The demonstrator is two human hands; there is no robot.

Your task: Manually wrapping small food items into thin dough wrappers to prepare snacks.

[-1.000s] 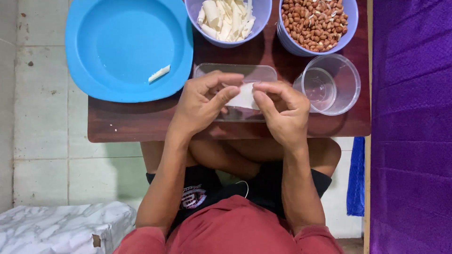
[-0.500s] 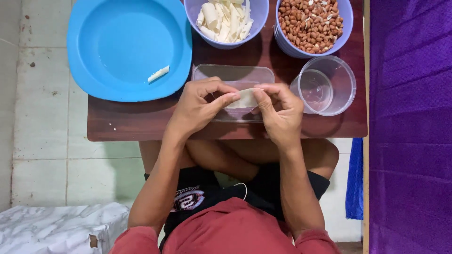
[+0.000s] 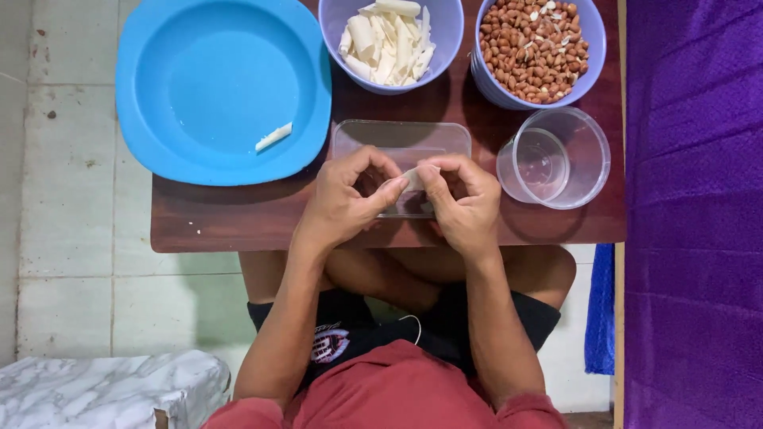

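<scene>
Wrapper strip (image 3: pixel 411 178) white, pinched between fingertips of both hands over clear rectangular tray (image 3: pixel 401 141) | table (image 3: pixel 238 218) dark wood | blue plate (image 3: pixel 214 87) bearing one rolled piece (image 3: pixel 273 137) | bowl of rolled strips (image 3: pixel 389 44) | bowl of peanuts (image 3: pixel 534 48) | clear cup (image 3: pixel 554 157) | left hand (image 3: pixel 346 202) thumb and forefinger pressed on strip's left end | right hand (image 3: pixel 461 206) fingers curled, pinching right end

One blue plate (image 3: pixel 214 87) holding one white strip (image 3: pixel 273 137), two lavender bowls, one of white strips (image 3: pixel 391 40) and one of peanuts (image 3: pixel 534 49), one clear round cup (image 3: pixel 554 157), one clear rectangular lid (image 3: pixel 401 147), two hands, left (image 3: pixel 346 199) and right (image 3: pixel 461 202).
</scene>
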